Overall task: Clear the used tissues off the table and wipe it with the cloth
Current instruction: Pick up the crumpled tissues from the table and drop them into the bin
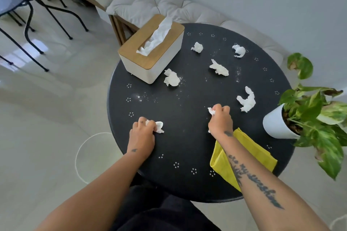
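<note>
**Both hands gripping tissues; cloth on the surface under the right forearm**

**Left hand** (143, 133): fingers curled, pinching the left tissue (159, 126) at the near-left part of the round, dark surface (169, 155). Most of this tissue sticks out to the right of the fingers and rests on the surface.

**Right hand** (220, 120): fingers closed into a fist round the right tissue (211, 111), near the middle of the surface. Only a small white tuft shows at the left of the knuckles. Whether the fist touches the surface cannot be told.

**Loose tissues:** 5 crumpled pieces lie on the surface, apart from both hands.
- Tissue 1 (171, 78): just beside the near corner of the box (152, 48).
- Tissue 2 (197, 47): far side, right of the box.
- Tissue 3 (238, 50): far right.
- Tissue 4 (219, 68): between tissues 1 and 3.
- Tissue 5 (247, 99): right side, near the plant (276, 124) and nearest the right hand.

**Cloth** (253, 152): yellow, folded, flat on the near-right part of the surface, partly covered by the right forearm. Neither hand touches it.

**Box:** white with a wooden lid, at the far-left edge, with 1 sheet standing out of the slot.
</note>
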